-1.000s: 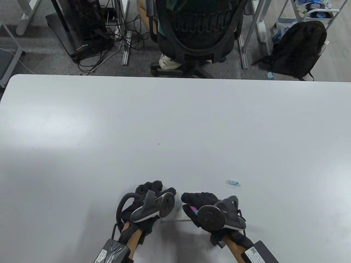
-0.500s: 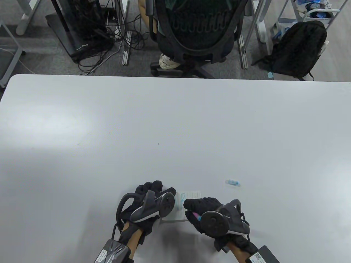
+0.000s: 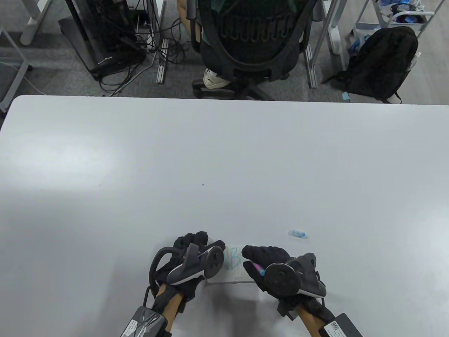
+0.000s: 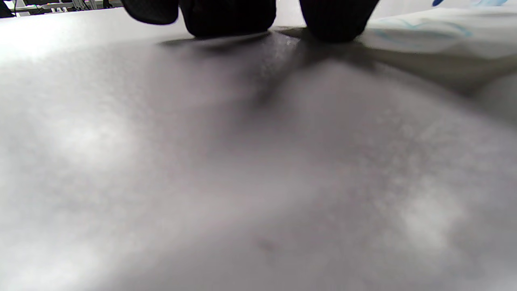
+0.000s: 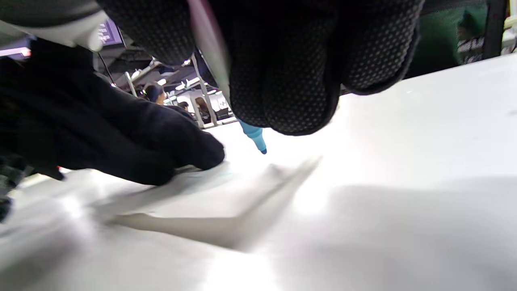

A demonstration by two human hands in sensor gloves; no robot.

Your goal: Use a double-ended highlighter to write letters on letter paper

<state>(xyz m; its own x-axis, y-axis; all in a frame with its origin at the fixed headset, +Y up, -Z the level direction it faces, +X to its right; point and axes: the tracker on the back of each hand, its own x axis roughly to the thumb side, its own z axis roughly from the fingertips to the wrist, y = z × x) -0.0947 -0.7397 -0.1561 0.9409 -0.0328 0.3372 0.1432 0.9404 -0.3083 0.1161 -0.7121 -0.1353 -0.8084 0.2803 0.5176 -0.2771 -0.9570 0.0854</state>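
A small lined letter paper (image 3: 234, 261) lies near the table's front edge, with blue strokes like a letter B on it. My left hand (image 3: 196, 245) presses its fingers (image 4: 226, 16) on the paper's left edge (image 4: 428, 28). My right hand (image 3: 261, 259) grips the double-ended highlighter (image 3: 259, 269), whose pink end shows by the tracker. In the right wrist view the blue tip (image 5: 258, 141) points down just above the paper (image 5: 202, 194), and the left hand (image 5: 121, 137) rests at the left. The paper's right part is hidden under the right hand.
A clear blue highlighter cap (image 3: 297, 234) lies on the white table (image 3: 224, 158) to the right of the hands. Beyond the far edge stand an office chair (image 3: 250, 38) with a seated person, cables and a black backpack (image 3: 380, 63).
My right hand has shifted right and slightly down across the paper with the highlighter, uncovering blue strokes on the left part. The left hand has stayed put.
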